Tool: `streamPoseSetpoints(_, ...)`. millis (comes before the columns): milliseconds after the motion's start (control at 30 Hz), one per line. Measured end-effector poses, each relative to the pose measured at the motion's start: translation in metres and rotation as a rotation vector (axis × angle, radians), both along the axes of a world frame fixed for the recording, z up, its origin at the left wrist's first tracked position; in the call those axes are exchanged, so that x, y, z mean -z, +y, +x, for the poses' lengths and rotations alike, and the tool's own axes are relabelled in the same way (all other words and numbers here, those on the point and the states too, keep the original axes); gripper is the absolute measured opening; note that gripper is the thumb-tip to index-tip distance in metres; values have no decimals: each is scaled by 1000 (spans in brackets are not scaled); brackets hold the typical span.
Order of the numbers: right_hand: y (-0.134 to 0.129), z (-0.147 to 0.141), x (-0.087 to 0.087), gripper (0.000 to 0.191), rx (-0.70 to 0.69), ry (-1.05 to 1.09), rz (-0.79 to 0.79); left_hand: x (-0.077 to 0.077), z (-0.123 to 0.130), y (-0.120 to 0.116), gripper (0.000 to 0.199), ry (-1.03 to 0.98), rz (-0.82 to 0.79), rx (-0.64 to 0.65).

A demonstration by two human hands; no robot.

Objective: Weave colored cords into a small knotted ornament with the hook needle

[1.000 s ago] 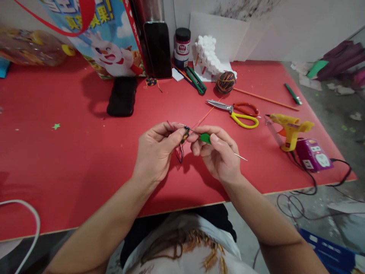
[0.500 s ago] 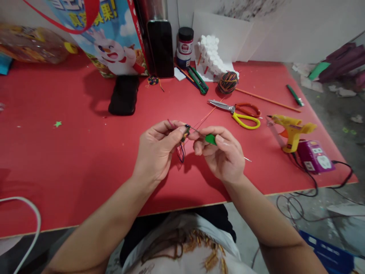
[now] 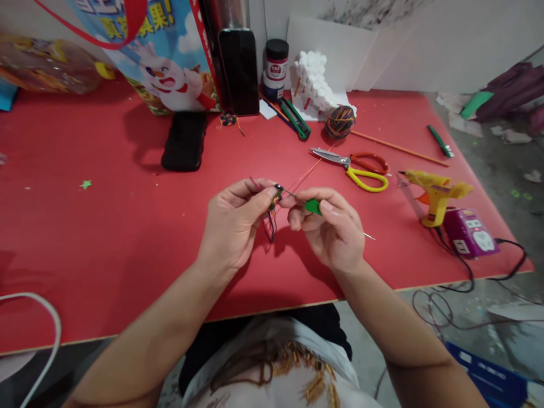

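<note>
My left hand pinches a small dark, multicoloured piece of crochet between thumb and fingers, with loose yarn ends hanging below it. In my right hand is a crochet hook with a green grip; its thin metal shaft reaches left to the crochet, and another metal tip shows past the right side of the hand. Orange-red yarn runs from the work up toward a multicoloured yarn ball. Whether a loop sits on the hook is too small to tell.
Beyond my right hand lie scissors with red and yellow handles. A yellow glue gun leans by a purple box at the right edge. A phone, a green cutter and a paint jar are farther back on the red table.
Hardly anything differs. The green grip and hook have shifted very slightly left, while both hands stay in nearly the same place.
</note>
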State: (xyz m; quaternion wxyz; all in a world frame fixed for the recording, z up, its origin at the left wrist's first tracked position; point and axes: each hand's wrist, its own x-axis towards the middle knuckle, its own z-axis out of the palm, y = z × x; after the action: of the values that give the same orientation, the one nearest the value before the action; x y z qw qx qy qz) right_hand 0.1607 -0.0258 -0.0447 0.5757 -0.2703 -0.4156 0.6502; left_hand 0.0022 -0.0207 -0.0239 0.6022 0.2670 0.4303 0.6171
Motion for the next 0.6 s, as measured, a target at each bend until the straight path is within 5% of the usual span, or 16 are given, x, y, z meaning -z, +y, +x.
streamPoseSetpoints(600, -2, -2, 0, 21, 51, -71, -6, 7, 0, 0, 8, 200, 132, -49)
